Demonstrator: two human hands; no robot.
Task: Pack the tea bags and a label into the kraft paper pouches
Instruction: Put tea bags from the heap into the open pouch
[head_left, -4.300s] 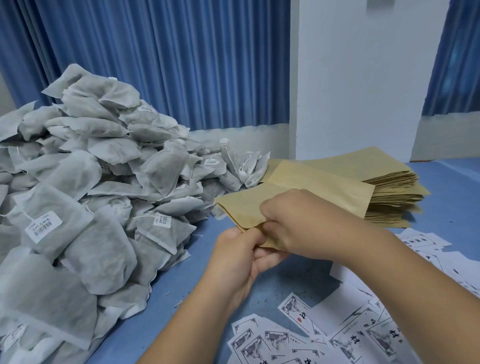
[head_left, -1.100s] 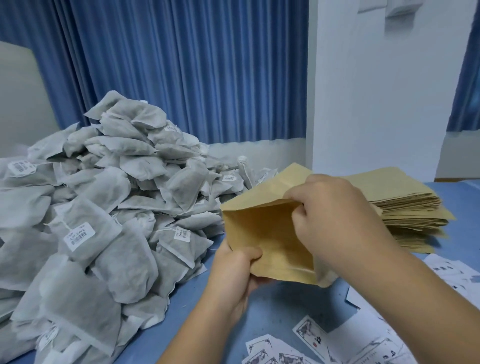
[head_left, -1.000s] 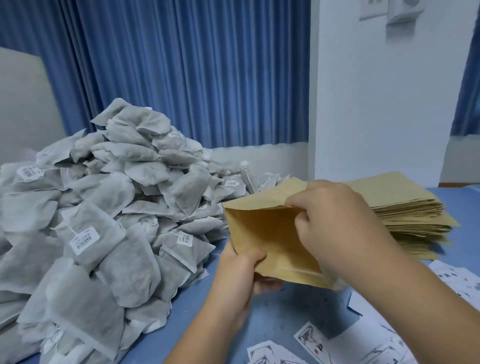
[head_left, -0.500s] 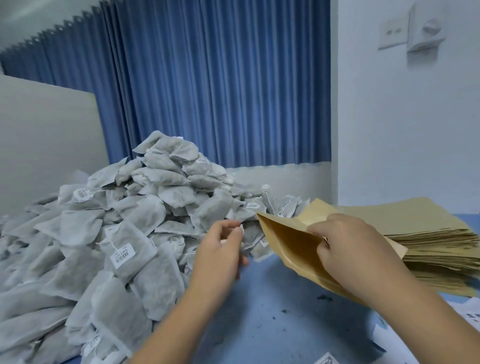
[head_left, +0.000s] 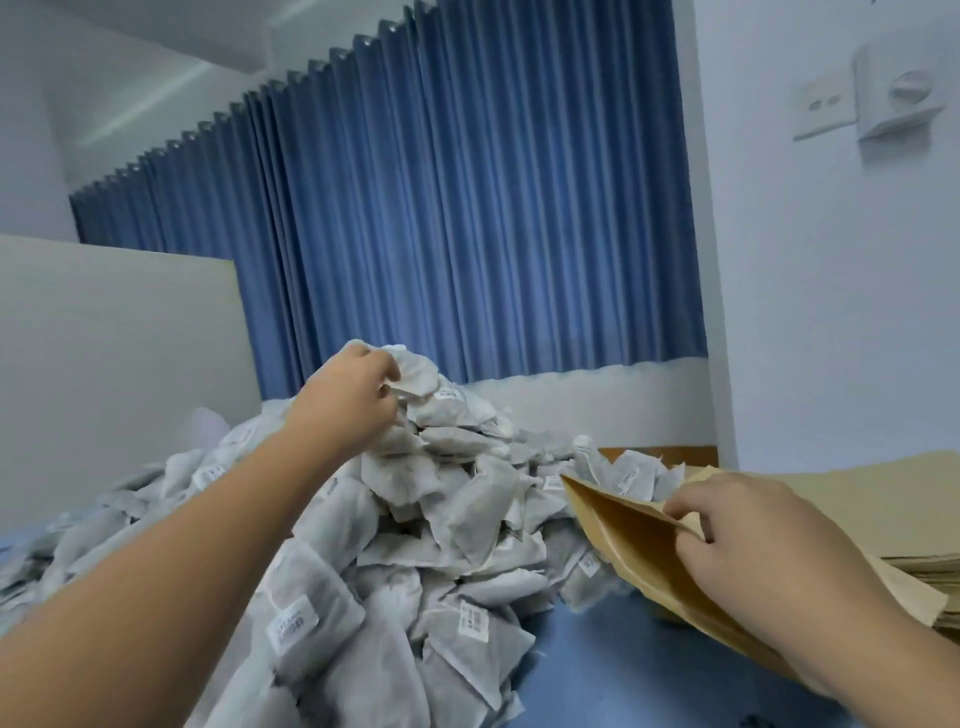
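Only bare bit of blue table (head_left: 639, 670) I can see is the patch at the bottom, between the pile of tea bags (head_left: 441, 530) and the kraft paper pouch (head_left: 628, 545). Everything left of that is buried, and the pile runs off the left edge of view. Over on the right the stack of flat pouches (head_left: 852, 493) sits just behind the one in hand, close to the white wall (head_left: 831, 312). Behind the heap there's a white board (head_left: 114, 374) on the left and a blue curtain (head_left: 467, 234) across the back, so not much room past it. The lower bags spill right up to the pouch mouth, touching or just short of it, can't tell which. The left hand (head_left: 353, 389) is stretched out with the arm over the heap, fingers (head_left: 387, 382) curled and pinching the tea bag (head_left: 418, 371) at the very top of the pile. The right hand (head_left: 753, 540) is lower and nearer, thumb and fingers pinching the near lip of the pouch, holding it tilted with its mouth gaping toward the pile.
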